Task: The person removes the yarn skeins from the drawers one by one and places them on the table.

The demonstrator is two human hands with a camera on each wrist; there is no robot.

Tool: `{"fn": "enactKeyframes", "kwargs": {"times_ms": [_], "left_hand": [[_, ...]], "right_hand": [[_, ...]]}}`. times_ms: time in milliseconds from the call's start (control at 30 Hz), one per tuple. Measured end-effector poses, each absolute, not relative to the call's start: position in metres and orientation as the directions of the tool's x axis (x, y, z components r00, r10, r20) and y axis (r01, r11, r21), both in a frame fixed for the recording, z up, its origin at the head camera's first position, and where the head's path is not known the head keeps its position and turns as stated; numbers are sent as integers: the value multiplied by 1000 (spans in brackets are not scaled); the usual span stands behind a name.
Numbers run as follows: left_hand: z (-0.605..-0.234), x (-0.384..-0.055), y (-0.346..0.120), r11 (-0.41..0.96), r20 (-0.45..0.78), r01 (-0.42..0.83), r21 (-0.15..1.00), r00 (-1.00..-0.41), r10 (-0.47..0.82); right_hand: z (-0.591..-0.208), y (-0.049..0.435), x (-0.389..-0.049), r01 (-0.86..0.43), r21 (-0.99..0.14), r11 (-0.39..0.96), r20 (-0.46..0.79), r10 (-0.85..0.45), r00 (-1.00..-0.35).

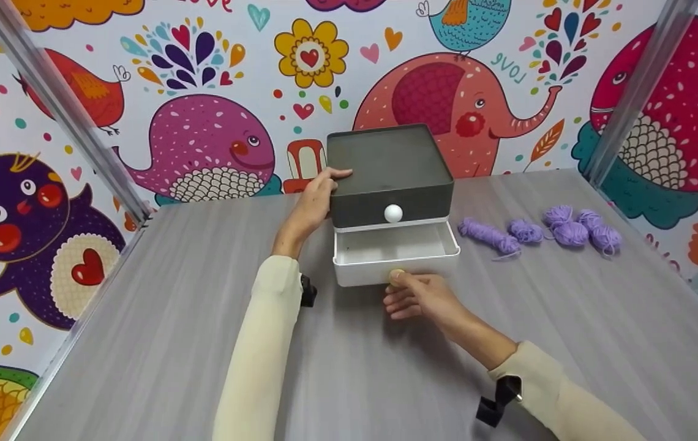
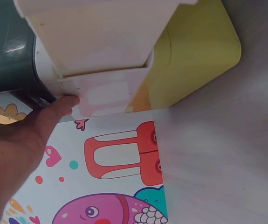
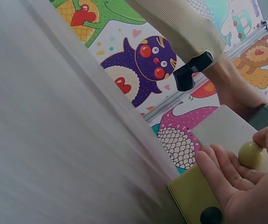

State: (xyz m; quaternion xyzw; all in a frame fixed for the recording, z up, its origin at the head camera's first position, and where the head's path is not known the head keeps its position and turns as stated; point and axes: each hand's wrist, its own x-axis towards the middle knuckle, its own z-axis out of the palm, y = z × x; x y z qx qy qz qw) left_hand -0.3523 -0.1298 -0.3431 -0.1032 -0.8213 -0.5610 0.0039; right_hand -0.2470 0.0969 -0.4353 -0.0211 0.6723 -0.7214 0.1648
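A small drawer box with a dark grey top (image 1: 386,156) stands towards the back of the table. Its upper dark drawer has a white knob (image 1: 393,213) and is closed. Below it, a white drawer (image 1: 349,273) is pulled partway out, its pale inside floor visible. My right hand (image 1: 425,298) pinches that drawer's yellowish knob (image 3: 251,155) between thumb and fingers. At the box's left side, my left hand (image 1: 315,199) holds it, one finger lying over the top edge. A yellow-green bottom tier (image 2: 199,51) with a dark knob (image 3: 211,215) shows in the wrist views.
Several bundles of purple yarn (image 1: 569,233) lie on the grey table (image 1: 202,294) to the box's right. A wall with cartoon animals (image 1: 214,147) rises behind the box. Metal posts (image 1: 73,110) border the work area. A black strap device (image 1: 499,401) is on my right sleeve.
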Motion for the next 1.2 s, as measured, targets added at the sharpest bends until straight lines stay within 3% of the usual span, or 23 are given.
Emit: {"fn": "enactKeyframes", "kwargs": {"times_ms": [567, 1200], "left_hand": [[-344, -351, -132, 347, 129, 179, 920, -978, 162], [-343, -352, -130, 342, 134, 186, 921, -976, 171]], "right_hand": [[-433, 77, -267, 256, -955, -151, -236, -139, -962], [-423, 82, -283, 253, -963, -92, -236, -165, -958]]}}
